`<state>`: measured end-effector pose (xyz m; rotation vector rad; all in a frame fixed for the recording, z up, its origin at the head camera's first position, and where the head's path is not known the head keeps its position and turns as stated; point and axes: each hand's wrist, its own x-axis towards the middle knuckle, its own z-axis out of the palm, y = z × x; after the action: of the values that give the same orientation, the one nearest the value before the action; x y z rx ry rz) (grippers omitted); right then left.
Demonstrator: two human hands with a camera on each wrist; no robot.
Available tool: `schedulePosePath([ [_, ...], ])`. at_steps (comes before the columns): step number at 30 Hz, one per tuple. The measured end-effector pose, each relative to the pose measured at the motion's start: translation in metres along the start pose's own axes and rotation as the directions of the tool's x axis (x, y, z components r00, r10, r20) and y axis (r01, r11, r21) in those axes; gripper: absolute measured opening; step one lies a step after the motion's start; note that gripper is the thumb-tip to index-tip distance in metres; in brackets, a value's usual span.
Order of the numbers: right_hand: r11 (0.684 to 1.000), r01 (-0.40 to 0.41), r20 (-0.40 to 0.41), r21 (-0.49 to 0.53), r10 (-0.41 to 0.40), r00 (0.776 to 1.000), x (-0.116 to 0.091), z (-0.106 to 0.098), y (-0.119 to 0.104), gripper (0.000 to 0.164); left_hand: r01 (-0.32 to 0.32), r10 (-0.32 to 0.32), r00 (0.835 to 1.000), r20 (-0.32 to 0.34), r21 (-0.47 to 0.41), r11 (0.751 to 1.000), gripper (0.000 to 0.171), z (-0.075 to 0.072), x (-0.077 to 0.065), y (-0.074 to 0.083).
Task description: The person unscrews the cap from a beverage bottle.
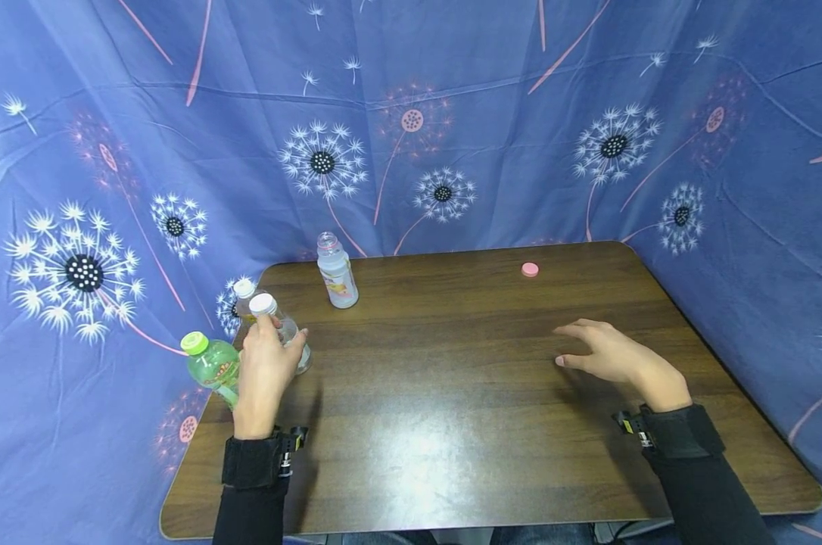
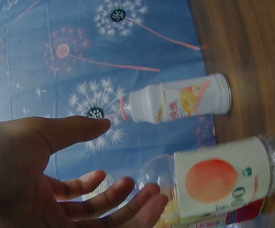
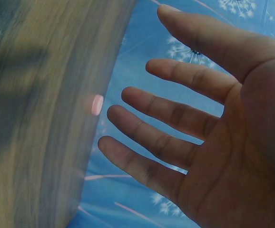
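Observation:
At the table's left side, my left hand (image 1: 264,375) is right by a clear bottle (image 2: 218,180) with a white cap and a peach picture on its label. Its thumb and fingers stand apart, loosely bent, with the fingertips overlapping the bottle's neck end in the left wrist view. Another white-capped bottle (image 1: 244,290) and a green bottle (image 1: 213,363) with a lime cap are beside it, partly hidden. Over the right half of the table hovers my right hand (image 1: 608,356), fingers extended and holding nothing. Beyond it lies a pink cap (image 1: 530,269).
An uncapped bottle (image 1: 339,280) with a white label stands upright near the table's back left. The brown wooden table (image 1: 438,341) has rounded corners. Blue dandelion-print cloth (image 1: 486,91) hangs behind it and along both sides.

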<state>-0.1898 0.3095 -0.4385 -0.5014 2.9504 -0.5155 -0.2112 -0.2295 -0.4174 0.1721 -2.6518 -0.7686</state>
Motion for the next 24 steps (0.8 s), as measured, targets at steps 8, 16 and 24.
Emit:
schedulePosePath([
  [8, 0.999, -0.044, -0.002, 0.0, 0.044, 0.999, -0.012, 0.0, 0.01, 0.063, -0.108, 0.117, 0.989, 0.091, -0.098, 0.989, 0.044, 0.02, 0.008, 0.017],
  [16, 0.998, -0.056, -0.019, -0.003, 0.056, 0.998, -0.023, 0.002, 0.014, 0.065, -0.168, 0.179, 0.981, 0.079, -0.13, 0.977, 0.054, 0.047, 0.024, 0.034],
  [24, 0.998, -0.056, -0.029, 0.001, 0.056, 0.998, -0.032, 0.003, 0.017, 0.066, -0.161, 0.164, 0.96, 0.228, -0.03, 0.986, 0.073, 0.052, 0.04, 0.058],
])
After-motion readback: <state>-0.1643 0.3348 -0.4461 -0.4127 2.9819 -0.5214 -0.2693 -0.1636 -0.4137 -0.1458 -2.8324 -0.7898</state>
